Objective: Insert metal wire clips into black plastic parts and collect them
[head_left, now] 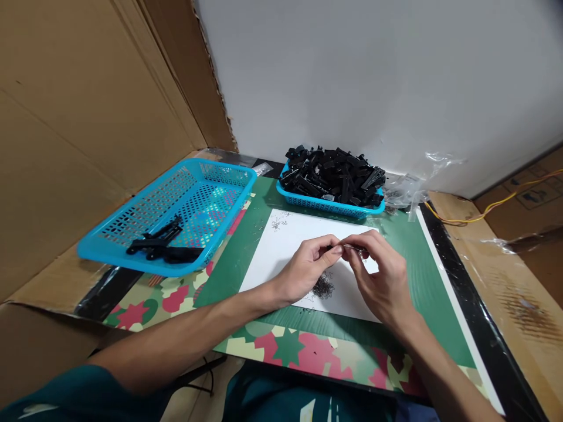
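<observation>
My left hand (pixel 310 264) and my right hand (pixel 380 269) meet above a white sheet (pixel 268 258), fingertips pinched together. Between them is a small thin piece, dark or metallic, mostly covered by the fingers; its kind I cannot make out. Just below the hands, a pile of tiny dark wire pieces (pixel 324 286) lies on the sheet. A few more loose wire bits (pixel 279 221) are scattered at the sheet's far left corner.
A blue basket (pixel 329 206) heaped with black plastic parts (pixel 334 176) stands at the back. To the left, another blue basket (pixel 224 225) holds several black parts (pixel 165 243). Clear plastic bags (pixel 404 190) and a yellow cable (pixel 488 211) lie at the right. Cardboard (pixel 88 88) walls the left side.
</observation>
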Demonstrator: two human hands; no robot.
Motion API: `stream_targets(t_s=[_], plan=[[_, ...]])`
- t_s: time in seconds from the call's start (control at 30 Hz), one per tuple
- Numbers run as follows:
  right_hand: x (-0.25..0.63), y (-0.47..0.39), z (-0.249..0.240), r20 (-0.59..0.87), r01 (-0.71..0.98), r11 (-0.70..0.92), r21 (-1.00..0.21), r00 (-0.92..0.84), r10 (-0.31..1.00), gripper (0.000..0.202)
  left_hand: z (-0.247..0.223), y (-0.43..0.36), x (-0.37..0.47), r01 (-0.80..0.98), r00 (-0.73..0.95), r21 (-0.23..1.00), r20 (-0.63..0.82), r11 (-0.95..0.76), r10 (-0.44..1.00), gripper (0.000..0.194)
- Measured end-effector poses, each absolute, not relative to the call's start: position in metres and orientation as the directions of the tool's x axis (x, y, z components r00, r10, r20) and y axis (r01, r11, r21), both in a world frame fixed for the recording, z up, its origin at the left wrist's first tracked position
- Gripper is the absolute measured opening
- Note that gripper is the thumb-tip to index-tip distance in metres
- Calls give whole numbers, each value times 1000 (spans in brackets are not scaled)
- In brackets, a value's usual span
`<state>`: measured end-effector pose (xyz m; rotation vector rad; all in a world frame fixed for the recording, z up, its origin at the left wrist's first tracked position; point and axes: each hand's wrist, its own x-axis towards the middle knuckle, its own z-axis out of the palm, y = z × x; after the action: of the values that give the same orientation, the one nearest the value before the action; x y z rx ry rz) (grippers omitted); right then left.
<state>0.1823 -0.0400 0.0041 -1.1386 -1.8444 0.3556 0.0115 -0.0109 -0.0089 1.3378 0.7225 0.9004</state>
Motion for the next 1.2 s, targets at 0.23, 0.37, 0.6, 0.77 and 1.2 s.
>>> stream_targets(t_s=[0.23, 0.37, 0.6, 0.77, 1.2], plan=[[190, -41, 5, 586, 544, 547, -636, -122, 801, 13, -12, -7, 6, -56, 439, 990, 143, -131, 887, 30], [193, -40, 5, 581, 532, 561, -634, -152, 800, 16, -12, -7, 4, -3, 446, 973, 208, -231, 870, 29], [193, -42, 2, 568, 509, 555, -658, -148, 810, 12, -9, -11, 1, 159, 490, 909, 267, -386, 830, 26], [196, -41, 1, 542, 498, 543, -677, -163, 825, 10, -8, -10, 1, 181, 481, 897, 277, -403, 832, 28], [198, -42, -7, 746, 655, 737, -168, -404, 529, 24, -6, -5, 2, 143, 437, 933, 240, -331, 867, 25]])
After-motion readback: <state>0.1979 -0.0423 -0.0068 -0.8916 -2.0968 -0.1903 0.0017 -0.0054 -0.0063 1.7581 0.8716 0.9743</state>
